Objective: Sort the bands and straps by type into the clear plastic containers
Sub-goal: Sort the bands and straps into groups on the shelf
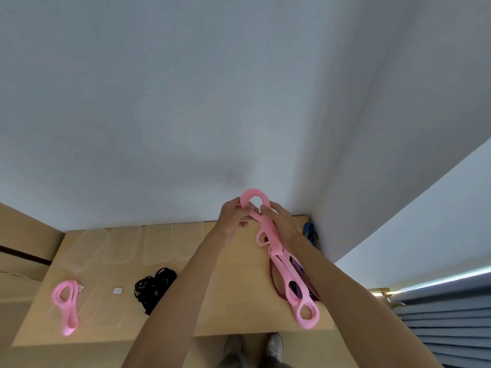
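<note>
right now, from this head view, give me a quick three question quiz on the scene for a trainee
1. True or false: both hands hold the same pink looped band, lifted above the table.
2. Which item lies between the second pink band and the raised arms? A) black bands pile B) blue strap C) a shoe
3. Fill in: the blue strap lies at the table's far ____ corner.

Key
1. True: the left hand and the right hand pinch its top loop.
2. A
3. right
</note>
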Demonstrator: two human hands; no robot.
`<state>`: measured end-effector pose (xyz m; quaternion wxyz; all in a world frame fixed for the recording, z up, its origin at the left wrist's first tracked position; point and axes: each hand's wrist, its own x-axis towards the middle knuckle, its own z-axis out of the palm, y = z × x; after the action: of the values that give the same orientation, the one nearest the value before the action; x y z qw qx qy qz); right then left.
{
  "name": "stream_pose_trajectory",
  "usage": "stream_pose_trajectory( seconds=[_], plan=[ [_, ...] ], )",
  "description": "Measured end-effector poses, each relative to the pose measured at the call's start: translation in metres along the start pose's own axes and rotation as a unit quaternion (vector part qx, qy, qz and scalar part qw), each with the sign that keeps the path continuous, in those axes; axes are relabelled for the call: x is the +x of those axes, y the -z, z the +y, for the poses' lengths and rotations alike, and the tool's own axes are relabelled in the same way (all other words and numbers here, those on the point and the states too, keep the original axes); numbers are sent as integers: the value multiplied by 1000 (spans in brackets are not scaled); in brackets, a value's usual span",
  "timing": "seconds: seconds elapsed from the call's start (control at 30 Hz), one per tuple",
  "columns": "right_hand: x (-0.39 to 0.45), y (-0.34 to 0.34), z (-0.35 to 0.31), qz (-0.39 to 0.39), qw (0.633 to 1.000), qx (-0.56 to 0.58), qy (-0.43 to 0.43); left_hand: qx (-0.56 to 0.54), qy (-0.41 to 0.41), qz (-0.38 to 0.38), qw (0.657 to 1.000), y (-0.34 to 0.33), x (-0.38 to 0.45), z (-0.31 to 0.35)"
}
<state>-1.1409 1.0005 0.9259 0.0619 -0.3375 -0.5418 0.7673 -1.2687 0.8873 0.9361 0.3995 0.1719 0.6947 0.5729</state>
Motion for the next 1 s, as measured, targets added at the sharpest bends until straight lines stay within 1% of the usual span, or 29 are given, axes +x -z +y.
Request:
stream_pose_trajectory(
  seconds=[0.03, 0.07, 0.17, 0.27, 0.33, 0.4, 0.57, 0.67, 0.8, 0.9, 1.0],
  plan=[
    [-3, -4, 1, -36, 999, -15, -4, -22, -1, 10, 1000, 2, -2, 3],
    [-4, -8, 3, -56, 998, -32, -10, -33, 0, 29, 999, 4, -4, 5],
    [-4, -24, 8, -53, 996, -67, -39, -16, 21, 104, 994, 15, -8, 5],
    [-3, -34, 16, -80, 988, -125, -48, -32, 56, 145, 987, 32, -18, -5],
    [-2, -40, 22, -102, 981, -164, -33, -26, 77, 179, 981, 46, -25, -14],
    [1, -45, 26, -104, 973, -206, -18, -25, 94, 204, 974, 60, -32, -23],
    [5, -78, 26, -103, 943, -314, 39, -80, 104, 247, 960, 95, -44, -33],
    [9, -101, 20, -96, 940, -324, 45, -105, 98, 236, 961, 116, -48, -30],
    [19, -126, 12, -72, 959, -274, 4, -101, 69, 189, 974, 143, -50, -18],
    [24, -140, 8, -65, 979, -189, -30, -99, 55, 130, 985, 160, -51, -12],
    [25, -151, 8, -58, 993, -93, -51, -98, 45, 92, 990, 175, -54, -10]
  ],
)
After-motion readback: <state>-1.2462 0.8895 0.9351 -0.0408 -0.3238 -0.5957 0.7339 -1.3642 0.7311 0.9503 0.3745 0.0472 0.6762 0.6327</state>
